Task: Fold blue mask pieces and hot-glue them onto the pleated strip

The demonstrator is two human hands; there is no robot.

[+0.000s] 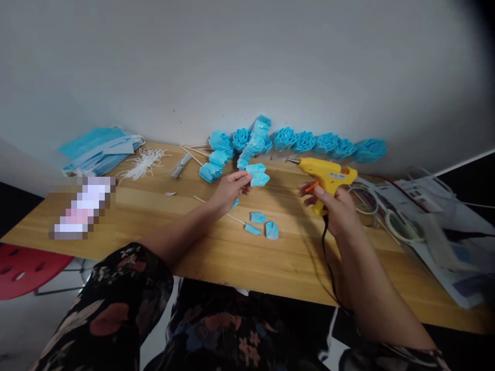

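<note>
My left hand (231, 189) pinches a folded blue fabric piece (258, 175) and holds it just above the wooden table (162, 226). My right hand (335, 206) grips a yellow glue gun (328, 176) by its handle, a finger on the orange trigger, with the nozzle pointing left toward the blue piece. A thin wooden stick (228, 215) lies on the table under my left hand. Three small blue folded pieces (263, 225) sit on the table between my hands.
A row of finished blue fabric roses (309, 141) leans along the wall. A stack of blue face masks (98, 149) and a heap of white ear loops (144, 162) lie at far left. Tape rolls (398, 224) and papers (444, 242) crowd the right. A red stool (27, 268) stands at the left.
</note>
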